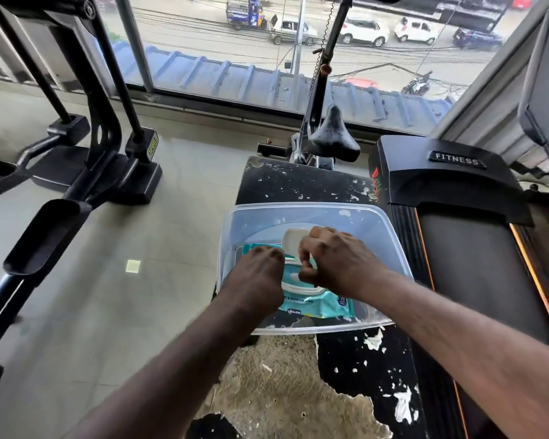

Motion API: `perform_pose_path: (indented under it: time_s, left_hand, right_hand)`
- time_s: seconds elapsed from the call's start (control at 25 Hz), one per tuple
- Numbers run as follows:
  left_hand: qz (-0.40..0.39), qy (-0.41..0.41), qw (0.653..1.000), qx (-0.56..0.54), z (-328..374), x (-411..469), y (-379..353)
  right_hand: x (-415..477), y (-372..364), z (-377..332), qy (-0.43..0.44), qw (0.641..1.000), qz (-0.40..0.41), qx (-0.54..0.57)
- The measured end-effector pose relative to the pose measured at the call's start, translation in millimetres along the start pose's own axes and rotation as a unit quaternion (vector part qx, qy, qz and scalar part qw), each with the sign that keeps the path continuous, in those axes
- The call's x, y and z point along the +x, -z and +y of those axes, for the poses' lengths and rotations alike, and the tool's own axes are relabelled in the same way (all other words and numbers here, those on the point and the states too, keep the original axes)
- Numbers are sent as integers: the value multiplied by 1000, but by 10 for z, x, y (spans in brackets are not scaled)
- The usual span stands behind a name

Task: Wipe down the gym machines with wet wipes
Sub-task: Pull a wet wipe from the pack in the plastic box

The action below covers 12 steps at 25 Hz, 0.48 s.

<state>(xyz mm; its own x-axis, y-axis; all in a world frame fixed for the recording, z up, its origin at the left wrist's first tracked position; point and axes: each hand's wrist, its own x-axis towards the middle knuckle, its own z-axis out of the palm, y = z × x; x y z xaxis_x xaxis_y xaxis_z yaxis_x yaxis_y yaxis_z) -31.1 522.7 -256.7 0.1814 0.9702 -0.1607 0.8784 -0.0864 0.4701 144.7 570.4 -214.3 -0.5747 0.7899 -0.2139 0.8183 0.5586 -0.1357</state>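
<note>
One wide-angle view from the person's head, facing forward and steeply down; forearms enter from the lower edge, left hand (254,274) and right hand (339,258) close below; bench (298,182) central; window (235,42) across the top.

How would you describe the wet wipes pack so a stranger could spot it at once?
Find the worn black bench beside the treadmill. On it sits a clear plastic tub; the wet wipes pack lies inside, the only teal thing, white lid open.
</note>
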Motion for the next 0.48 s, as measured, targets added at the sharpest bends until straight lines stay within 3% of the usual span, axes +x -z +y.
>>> perform_pose_path:
  time_s: [0.24, 0.48]
  left_hand:
    - [-23, 8, 1000, 4, 24, 14, 27]
    - [-24, 9, 1000, 5, 16, 19, 13]
  right_hand:
    - [-30, -17, -50, 19, 1000, 1, 14]
    - [77, -146, -108, 64, 994, 13, -85]
